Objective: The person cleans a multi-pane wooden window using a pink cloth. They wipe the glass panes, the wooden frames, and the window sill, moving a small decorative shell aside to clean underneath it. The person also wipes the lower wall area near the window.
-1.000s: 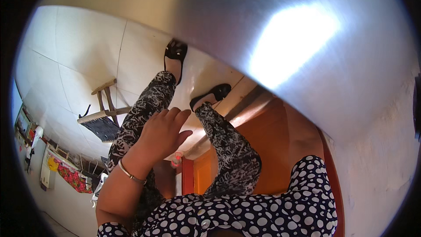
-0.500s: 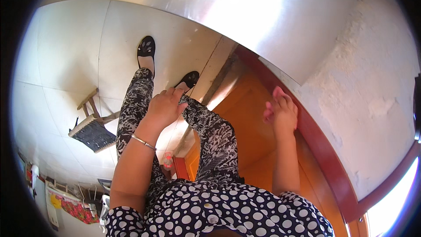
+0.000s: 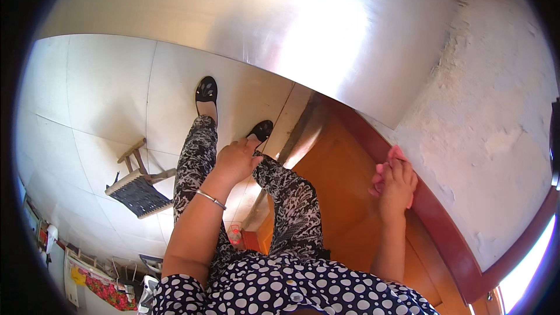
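Observation:
A crumpled pink cloth (image 3: 382, 176) is bunched in my right hand (image 3: 399, 185), with its folds sticking out past the fingers. This hand hangs in front of the dark red door frame (image 3: 429, 221), beside the orange-brown wooden door (image 3: 344, 169). In front of my patterned trousers (image 3: 289, 198) is my left hand (image 3: 234, 163), a bangle (image 3: 211, 199) on its wrist. Its thumb stands apart from loosely bent fingers, and nothing shows in it. Ahead of both hands spreads a shiny metal surface (image 3: 245, 29), which neither touches.
A small low stool (image 3: 140, 192) with a dark woven seat stands on the pale tiled floor (image 3: 105, 105) to my left. Rough white wall (image 3: 484, 128) rises on the right. Farther back are a red-tinted bottle (image 3: 235, 236) and a red flowered cloth (image 3: 111, 293).
My view has tilted up, so the metal surface fills more of it and the floor and stool sit lower. The right hand is farther right, and more of the pink cloth shows.

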`<act>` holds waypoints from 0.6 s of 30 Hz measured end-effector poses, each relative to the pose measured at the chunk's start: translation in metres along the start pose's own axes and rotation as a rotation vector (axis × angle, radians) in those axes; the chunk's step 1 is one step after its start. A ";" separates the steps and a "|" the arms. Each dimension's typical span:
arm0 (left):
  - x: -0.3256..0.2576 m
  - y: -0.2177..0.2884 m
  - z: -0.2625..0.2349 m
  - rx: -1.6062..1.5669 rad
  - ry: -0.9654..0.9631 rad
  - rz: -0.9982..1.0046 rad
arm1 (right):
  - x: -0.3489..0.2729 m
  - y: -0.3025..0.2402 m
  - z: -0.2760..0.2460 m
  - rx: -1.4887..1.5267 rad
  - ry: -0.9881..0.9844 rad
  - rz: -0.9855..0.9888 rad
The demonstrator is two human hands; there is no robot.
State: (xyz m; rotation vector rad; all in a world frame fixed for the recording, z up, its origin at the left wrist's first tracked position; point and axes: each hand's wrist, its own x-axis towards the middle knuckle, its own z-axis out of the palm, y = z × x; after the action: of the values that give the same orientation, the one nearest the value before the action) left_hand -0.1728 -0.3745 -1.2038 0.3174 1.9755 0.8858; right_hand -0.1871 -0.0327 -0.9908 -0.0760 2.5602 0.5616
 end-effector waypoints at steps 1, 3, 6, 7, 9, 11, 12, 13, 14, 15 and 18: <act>0.001 -0.002 0.001 -0.001 0.033 0.009 | 0.010 -0.002 0.017 -0.007 -0.022 -0.055; -0.002 -0.002 0.004 -0.016 0.084 0.023 | 0.029 -0.003 0.047 0.053 -0.112 -0.077; -0.003 -0.003 0.007 -0.001 0.080 0.033 | 0.043 0.008 0.137 0.111 -0.083 -0.127; -0.005 -0.004 0.009 0.009 0.078 0.023 | 0.053 0.005 0.150 0.125 -0.048 -0.164; -0.006 0.000 0.004 0.020 0.029 -0.019 | 0.076 -0.010 0.156 0.141 0.020 -0.242; -0.007 0.001 0.001 0.022 0.007 -0.040 | 0.099 -0.024 0.161 0.107 -0.094 -0.259; -0.008 0.000 0.002 0.019 0.005 -0.038 | 0.107 -0.028 0.171 0.066 -0.244 -0.226; -0.009 0.000 0.003 0.016 0.003 -0.035 | 0.115 -0.031 0.182 0.081 -0.301 -0.197; -0.009 -0.001 0.002 0.022 -0.004 -0.039 | 0.123 -0.035 0.193 0.098 -0.355 -0.167; -0.010 0.000 0.002 0.029 -0.010 -0.043 | 0.132 -0.039 0.204 0.173 -0.316 -0.142; -0.012 -0.003 0.003 0.010 -0.027 -0.058 | 0.154 -0.053 0.229 0.756 -0.315 0.099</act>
State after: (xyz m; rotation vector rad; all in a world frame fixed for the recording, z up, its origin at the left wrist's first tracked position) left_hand -0.1632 -0.3820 -1.1989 0.2751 1.9551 0.8301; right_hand -0.2036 0.0202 -1.2659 0.3724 2.3043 -0.3586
